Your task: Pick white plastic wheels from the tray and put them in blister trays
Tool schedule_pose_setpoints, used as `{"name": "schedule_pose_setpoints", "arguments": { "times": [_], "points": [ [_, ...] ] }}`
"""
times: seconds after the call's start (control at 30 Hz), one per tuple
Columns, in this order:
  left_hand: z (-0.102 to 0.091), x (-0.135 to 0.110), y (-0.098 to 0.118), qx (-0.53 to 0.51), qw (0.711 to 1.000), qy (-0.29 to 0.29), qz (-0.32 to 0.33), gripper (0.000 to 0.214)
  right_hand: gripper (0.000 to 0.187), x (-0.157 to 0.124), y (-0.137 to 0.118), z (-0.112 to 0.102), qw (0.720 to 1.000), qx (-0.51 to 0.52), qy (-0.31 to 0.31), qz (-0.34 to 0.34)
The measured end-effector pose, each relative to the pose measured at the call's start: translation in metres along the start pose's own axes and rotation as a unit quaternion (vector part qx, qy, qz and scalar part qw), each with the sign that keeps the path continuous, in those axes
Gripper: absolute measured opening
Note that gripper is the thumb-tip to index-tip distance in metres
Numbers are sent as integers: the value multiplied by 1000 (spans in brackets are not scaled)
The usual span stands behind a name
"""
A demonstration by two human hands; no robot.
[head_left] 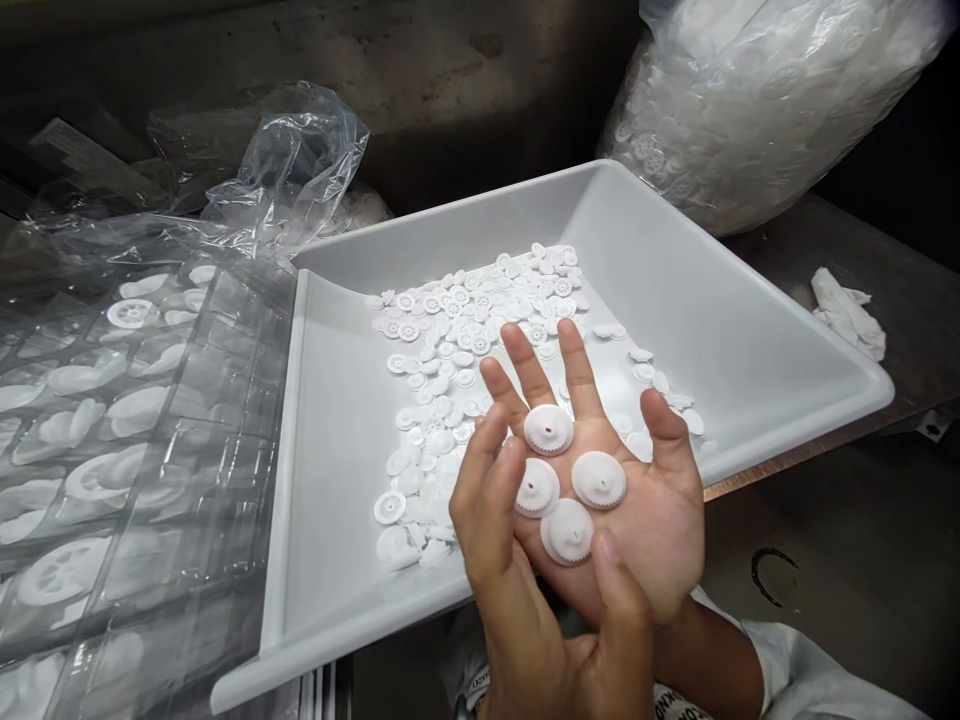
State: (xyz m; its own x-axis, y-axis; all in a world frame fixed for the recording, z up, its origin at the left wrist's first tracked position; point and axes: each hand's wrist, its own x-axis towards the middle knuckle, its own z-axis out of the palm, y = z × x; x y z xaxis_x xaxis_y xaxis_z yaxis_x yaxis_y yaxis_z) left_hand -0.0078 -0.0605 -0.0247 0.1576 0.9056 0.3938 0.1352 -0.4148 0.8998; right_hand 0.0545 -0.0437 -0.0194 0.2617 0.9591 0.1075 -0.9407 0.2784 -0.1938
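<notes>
Now right hand (630,545) palm-up, cradling 4 gears (568,531).

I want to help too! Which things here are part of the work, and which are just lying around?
Part of the work:
right hand, holding four white plastic gears
left hand
loose gears
white tray

Just lying around:
full bag of gears
clear plastic bag
white cloth
</notes>
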Motion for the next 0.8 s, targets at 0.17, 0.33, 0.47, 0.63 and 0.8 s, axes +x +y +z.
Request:
{"name": "schedule_pose_setpoints", "arguments": {
  "times": [0.17, 0.33, 0.47, 0.63, 0.8],
  "points": [
    [-10, 2, -4, -171, 984, -19, -36, 55, 56, 0, 1, 1, 1000, -4, 8, 0],
    [-17, 6, -1, -261, 960, 13, -97, 45, 57, 1, 0, -1, 1000, 8, -7, 10],
    [-10, 5, 4, -207, 972, 56, -92, 55, 59, 0, 0, -2, 1000, 8, -18, 5],
    [3, 8, 9, -143, 984, 95, -45, 65, 59, -1, 0, -1, 999, 18, -27, 17],
    [6, 12, 10, -145, 981, 128, -36, 60, 59, 0, -1, -2, 1000, -13, -9, 18]
  ]
}}
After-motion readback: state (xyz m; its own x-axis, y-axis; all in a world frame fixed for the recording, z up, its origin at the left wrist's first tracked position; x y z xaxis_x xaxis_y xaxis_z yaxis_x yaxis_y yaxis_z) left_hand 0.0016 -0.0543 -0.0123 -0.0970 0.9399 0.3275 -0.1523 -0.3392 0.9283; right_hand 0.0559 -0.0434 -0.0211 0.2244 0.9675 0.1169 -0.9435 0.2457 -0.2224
